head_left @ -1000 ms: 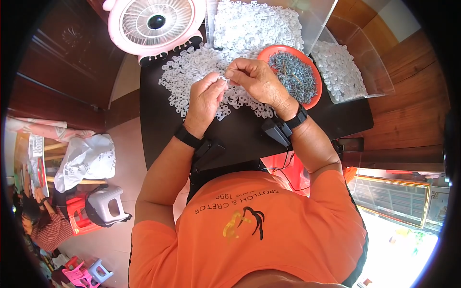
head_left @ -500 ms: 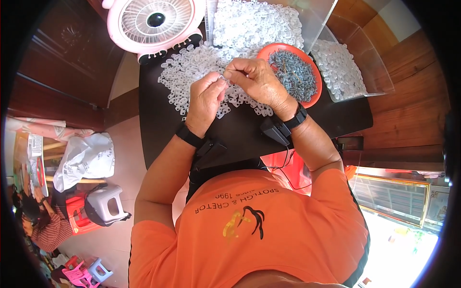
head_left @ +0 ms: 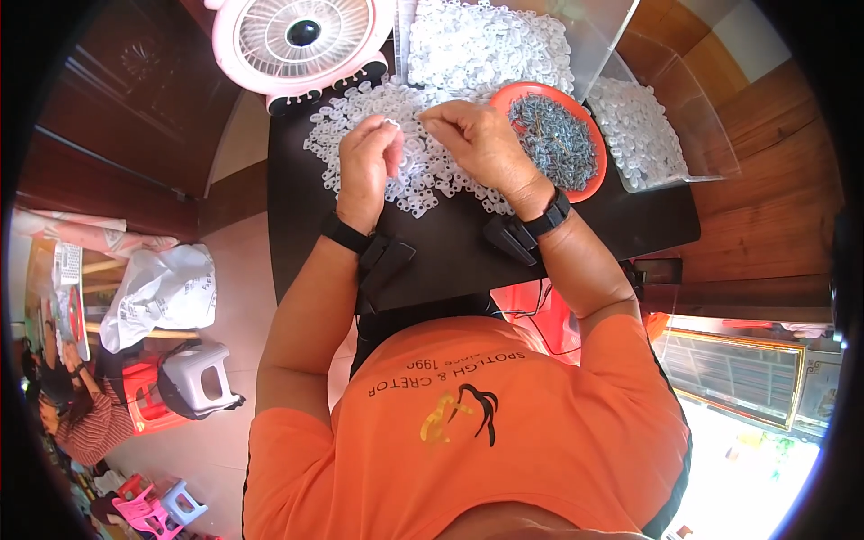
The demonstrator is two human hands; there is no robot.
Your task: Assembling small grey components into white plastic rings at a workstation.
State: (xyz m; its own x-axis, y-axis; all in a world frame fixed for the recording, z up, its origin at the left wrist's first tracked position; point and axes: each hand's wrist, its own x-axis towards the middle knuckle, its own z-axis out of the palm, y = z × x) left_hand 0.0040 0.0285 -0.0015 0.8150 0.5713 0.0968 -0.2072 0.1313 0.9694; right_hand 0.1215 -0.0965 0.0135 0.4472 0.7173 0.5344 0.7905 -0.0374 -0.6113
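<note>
The black counter [head_left: 468,243] carries everything in front of me; at its far edge stands a pink fan [head_left: 301,40], face up, and to the right a clear plastic bin [head_left: 684,117] holds a bed of small white plastic pieces; more of the same white pieces lie in a loose heap [head_left: 423,162] spread across the counter under my hands, and a second mound sits behind it; the orange bowl [head_left: 589,184], just right of my right hand, is filled with small grey metal screws [head_left: 553,139]; my left hand [head_left: 364,166] is pinched on one small white piece [head_left: 390,123] at its fingertips, raised just above the heap; which way that piece points I cannot tell, it is too small; my right hand [head_left: 481,144] has its fingers curled together, the tips near the piece, and whether its grip holds anything is hidden.
</note>
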